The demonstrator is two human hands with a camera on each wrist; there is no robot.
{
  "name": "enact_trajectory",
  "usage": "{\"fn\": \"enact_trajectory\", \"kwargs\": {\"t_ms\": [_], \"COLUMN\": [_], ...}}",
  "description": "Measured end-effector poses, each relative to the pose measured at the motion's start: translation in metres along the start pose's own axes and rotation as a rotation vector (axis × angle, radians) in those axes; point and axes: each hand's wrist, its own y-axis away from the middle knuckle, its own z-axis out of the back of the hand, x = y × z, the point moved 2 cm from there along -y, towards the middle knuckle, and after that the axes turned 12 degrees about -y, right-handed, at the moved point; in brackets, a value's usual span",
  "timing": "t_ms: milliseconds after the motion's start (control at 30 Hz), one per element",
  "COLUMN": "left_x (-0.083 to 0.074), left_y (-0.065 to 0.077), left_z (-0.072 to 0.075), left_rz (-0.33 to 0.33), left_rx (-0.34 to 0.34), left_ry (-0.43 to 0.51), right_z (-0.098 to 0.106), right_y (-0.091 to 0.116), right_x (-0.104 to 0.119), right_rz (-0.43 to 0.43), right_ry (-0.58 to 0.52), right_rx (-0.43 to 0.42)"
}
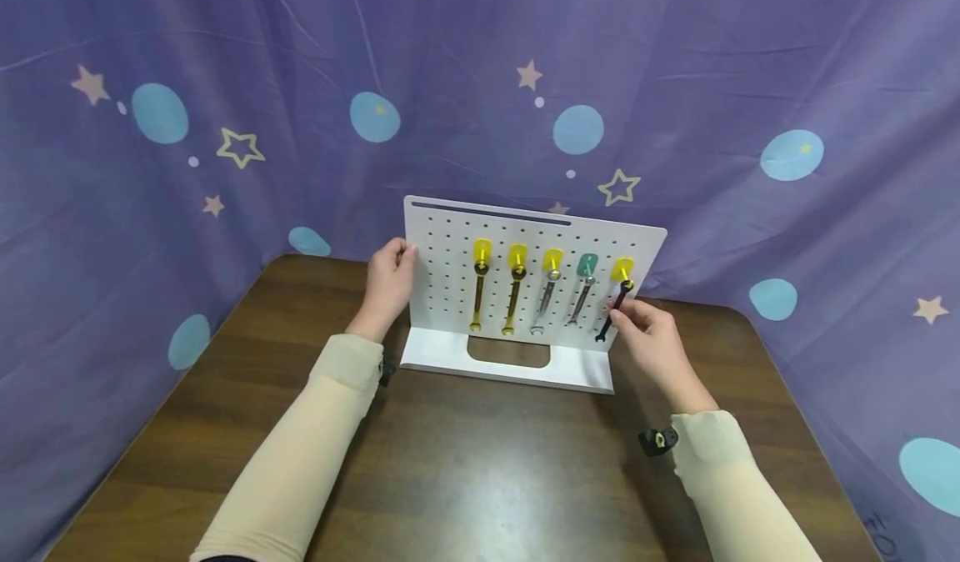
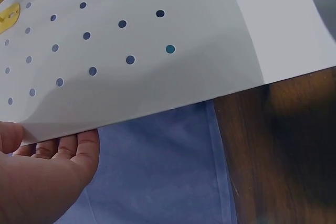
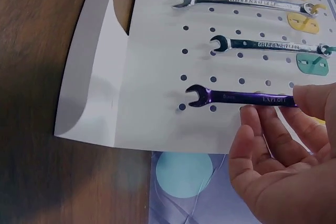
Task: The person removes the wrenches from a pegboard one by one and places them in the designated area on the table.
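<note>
A white pegboard stand [image 1: 450, 345] stands on the table, with several combination wrenches hanging from its hooks. At its left edge my left hand [image 1: 391, 277] grips the board, thumb in front and fingers behind, as the left wrist view shows. My right hand [image 3: 294, 156] pinches a dark purple wrench [image 3: 236, 97] at the board's right end. That wrench's upper end is at a yellow hook [image 1: 622, 268]. Beside it hangs a silver wrench [image 3: 268, 45] on a green hook [image 3: 312, 64]. Another silver wrench [image 1: 546, 302] and two gold wrenches [image 1: 513, 301] hang further left.
The brown wooden table [image 1: 480, 462] extends in front of the stand. A purple curtain [image 1: 465, 62] with stars and blue dots hangs behind and at both sides. Each wrist wears a small black camera, such as the right one [image 1: 658, 441].
</note>
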Motion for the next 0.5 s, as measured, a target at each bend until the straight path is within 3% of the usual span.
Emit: {"fn": "enact_trajectory", "kwargs": {"t_ms": [300,500], "left_x": [0.0002,-0.0008], "left_y": [0.0006,0.0016], "left_z": [-0.0044,-0.0008], "left_rz": [-0.02,-0.02], "left_rx": [0.013,0.001], "left_ry": [-0.019,-0.021], "right_z": [0.0071,0.0064], "right_y": [-0.0005,-0.001], "right_x": [-0.0035,-0.0019], "right_rz": [-0.161,-0.178], "right_ry": [-0.156,-0.194], "right_rx": [0.095,0.104]}}
